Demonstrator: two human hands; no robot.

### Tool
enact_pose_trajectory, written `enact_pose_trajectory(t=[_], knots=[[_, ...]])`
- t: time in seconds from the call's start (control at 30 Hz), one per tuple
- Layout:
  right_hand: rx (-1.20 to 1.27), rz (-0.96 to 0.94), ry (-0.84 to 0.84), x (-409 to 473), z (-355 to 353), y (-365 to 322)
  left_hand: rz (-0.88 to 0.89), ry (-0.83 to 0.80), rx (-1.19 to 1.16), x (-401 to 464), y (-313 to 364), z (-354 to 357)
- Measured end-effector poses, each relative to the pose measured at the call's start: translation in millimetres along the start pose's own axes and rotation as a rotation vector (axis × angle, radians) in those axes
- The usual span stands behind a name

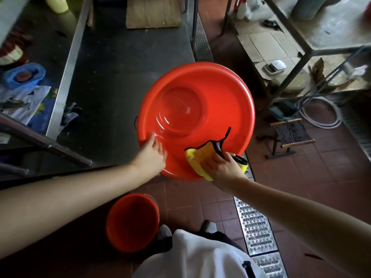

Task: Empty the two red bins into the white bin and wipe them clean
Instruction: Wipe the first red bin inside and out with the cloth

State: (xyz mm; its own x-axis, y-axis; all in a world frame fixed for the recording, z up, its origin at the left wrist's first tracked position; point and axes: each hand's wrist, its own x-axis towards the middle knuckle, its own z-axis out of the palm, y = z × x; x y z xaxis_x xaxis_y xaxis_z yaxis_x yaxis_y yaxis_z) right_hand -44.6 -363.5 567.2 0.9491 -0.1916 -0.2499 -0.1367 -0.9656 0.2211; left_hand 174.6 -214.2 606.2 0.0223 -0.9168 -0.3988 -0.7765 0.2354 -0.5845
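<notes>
While the large red bin (200,93) is tilted toward the camera against the edge of the dark steel counter (120,63), its smooth, glossy round plastic interior faces up — a circular base ringed by a broad sloping wall. At the near-left rim of this bin, the left hand (152,155) grips with fingers curled over the edge. At the near-right wall, the right hand (222,167) presses a fluffy yellow cloth (197,157) with black trim, fingers clamped on it. Below the large bin, a second red bin (132,221) stands on the tiled floor (301,177) — round, smooth. No legible writing.
</notes>
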Motion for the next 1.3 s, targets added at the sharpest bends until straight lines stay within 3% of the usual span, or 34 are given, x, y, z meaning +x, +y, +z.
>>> enact_pose_trajectory(t=[0.13,0.3,0.63,0.8,0.93,1.0,1.13,1.3], knots=[[-0.008,0.000,0.024,-0.5,-1.1,4.7,-0.036,-0.013,-0.355,14.7,63.1,-8.9],[0.083,0.010,-0.034,0.8,6.8,10.9,-0.190,0.021,-0.500,35.8,87.3,-13.6],[0.156,0.019,-0.099,13.3,16.7,11.8,-0.077,0.180,-0.204,25.8,71.0,-2.5],[0.254,0.031,-0.245,21.2,7.6,36.7,-0.057,0.219,-0.198,20.5,64.2,-9.8],[0.477,0.192,-0.209,35.4,4.4,6.8,-0.027,0.223,-0.228,26.7,62.1,-19.4],[0.510,0.182,-0.196,39.2,10.0,-10.1,-0.017,0.227,-0.228,28.9,61.9,-18.3],[0.349,0.138,-0.214,33.5,26.3,14.1,-0.028,0.124,-0.200,25.2,69.2,-0.4],[0.240,0.320,-0.243,41.0,30.8,24.9,-0.032,0.171,-0.274,27.0,75.7,-14.9]])
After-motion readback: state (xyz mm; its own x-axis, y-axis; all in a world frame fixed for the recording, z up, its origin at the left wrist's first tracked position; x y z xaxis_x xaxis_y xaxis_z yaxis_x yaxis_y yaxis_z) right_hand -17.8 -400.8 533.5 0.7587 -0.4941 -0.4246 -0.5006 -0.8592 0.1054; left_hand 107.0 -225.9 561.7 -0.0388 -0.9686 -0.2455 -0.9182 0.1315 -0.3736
